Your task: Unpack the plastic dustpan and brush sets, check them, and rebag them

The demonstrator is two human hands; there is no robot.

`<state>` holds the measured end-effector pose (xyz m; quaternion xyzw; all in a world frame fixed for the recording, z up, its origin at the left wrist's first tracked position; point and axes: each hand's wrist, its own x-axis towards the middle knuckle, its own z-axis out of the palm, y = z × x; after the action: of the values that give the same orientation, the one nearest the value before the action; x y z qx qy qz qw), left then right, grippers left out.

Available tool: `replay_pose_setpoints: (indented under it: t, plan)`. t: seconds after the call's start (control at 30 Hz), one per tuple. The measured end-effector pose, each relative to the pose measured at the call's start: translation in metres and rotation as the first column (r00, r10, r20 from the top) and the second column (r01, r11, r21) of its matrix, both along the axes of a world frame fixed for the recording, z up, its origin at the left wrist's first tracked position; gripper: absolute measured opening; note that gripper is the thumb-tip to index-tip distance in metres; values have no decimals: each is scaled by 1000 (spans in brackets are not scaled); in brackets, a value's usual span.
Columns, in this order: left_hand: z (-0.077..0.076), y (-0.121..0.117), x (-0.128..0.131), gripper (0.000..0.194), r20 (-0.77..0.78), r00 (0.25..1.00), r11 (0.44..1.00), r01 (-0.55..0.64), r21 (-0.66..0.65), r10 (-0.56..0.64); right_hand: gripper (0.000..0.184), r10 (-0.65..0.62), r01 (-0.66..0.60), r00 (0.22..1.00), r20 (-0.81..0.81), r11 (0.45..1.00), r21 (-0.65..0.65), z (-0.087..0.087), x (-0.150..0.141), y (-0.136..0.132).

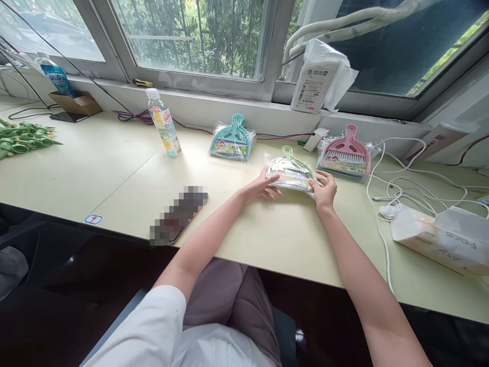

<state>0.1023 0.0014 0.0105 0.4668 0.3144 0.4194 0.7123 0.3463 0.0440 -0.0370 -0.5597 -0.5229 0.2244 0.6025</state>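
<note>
Between my two hands is a light green mini dustpan and brush set (292,173) in clear plastic wrap, its looped handle pointing away from me. My left hand (263,186) grips its left side, thumb on top and fingers underneath. At the right edge, my right hand (324,189) pinches the wrap with thumb and fingers. Beyond, to the left, lies a wrapped teal dustpan and brush set (232,140). A wrapped pink dustpan set (346,153) sits just beyond my right hand, with a teal edge showing under it.
A drink bottle (164,122) stands left of the teal set. A blurred phone-like object (179,216) lies at the table's front edge. White cables (397,178) and a tissue box (439,237) are at right. Green parts (25,138) lie far left. A white-wrapped package (319,76) leans on the window.
</note>
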Motion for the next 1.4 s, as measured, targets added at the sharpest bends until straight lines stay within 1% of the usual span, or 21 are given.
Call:
replay_pose_setpoints:
  t: [0.1,0.17,0.23,0.37,0.5,0.57,0.6,0.67,0.7,0.77,0.8,0.9,0.93,0.97,1.03,1.1,1.17,1.27,1.3,1.33,1.4]
  plan:
    - [-3,0,3,89,-117,993,993,28,117,-15,39,-37,37,999,-16,998,44,-1,3,2]
    - [-10,5,5,86,-152,985,989,-56,137,77,36,-4,5,1000,-16,997,76,0,3,1]
    - [-19,13,6,73,-167,970,979,-159,124,179,35,42,-40,999,-29,996,82,3,-2,-3]
    - [-29,28,-3,50,-242,911,942,-310,126,332,49,172,-165,961,-215,985,50,12,-20,-18]
    - [-23,28,-22,41,-301,803,857,-480,187,515,76,303,-328,860,-411,945,9,15,-39,-29]
    - [-20,22,-34,36,-307,739,800,-545,251,600,80,351,-403,835,-424,914,-37,10,-48,-27]
    - [-18,19,-40,34,-318,705,773,-567,284,634,77,377,-434,838,-393,899,-64,7,-53,-23]
    - [-15,14,-50,32,-387,616,727,-593,346,686,62,424,-465,865,-267,878,-114,-1,-66,-12]
    - [-13,11,-55,33,-443,550,704,-602,377,708,53,436,-462,881,-185,877,-134,-4,-75,-6]
    - [-7,7,-61,37,-542,374,636,-628,449,752,41,421,-421,907,-34,895,-150,-8,-99,6]
    - [-3,5,-63,40,-566,274,585,-644,493,778,39,411,-401,911,32,902,-158,-9,-113,12]
    - [12,-4,-64,52,-527,10,400,-665,631,850,32,406,-380,897,176,910,-167,-4,-161,24]
    - [17,-9,-65,54,-500,-44,359,-642,678,865,28,403,-375,894,195,912,-165,0,-177,27]
    - [22,-16,-66,55,-476,-72,344,-599,723,876,26,396,-368,895,205,916,-161,3,-192,30]
    - [30,-34,-75,55,-455,-62,384,-443,810,888,26,377,-350,901,213,924,-156,11,-218,34]
    - [36,-62,-96,62,-459,-56,431,-260,864,887,31,353,-324,910,216,932,-161,18,-237,39]
    - [40,-99,-128,74,-433,-126,412,-164,896,893,36,328,-294,921,210,939,-177,23,-247,45]
    - [41,-160,-184,83,-426,-240,408,-126,904,872,36,278,-238,937,213,951,-197,25,-252,55]
    - [40,-180,-200,86,-443,-266,427,-117,896,856,35,258,-216,940,224,957,-196,24,-252,59]
    - [37,-197,-213,88,-476,-277,468,-98,878,835,34,235,-191,942,239,963,-192,22,-252,62]
    - [31,-227,-227,92,-562,-282,574,-47,817,777,32,186,-138,944,272,973,-186,19,-253,67]
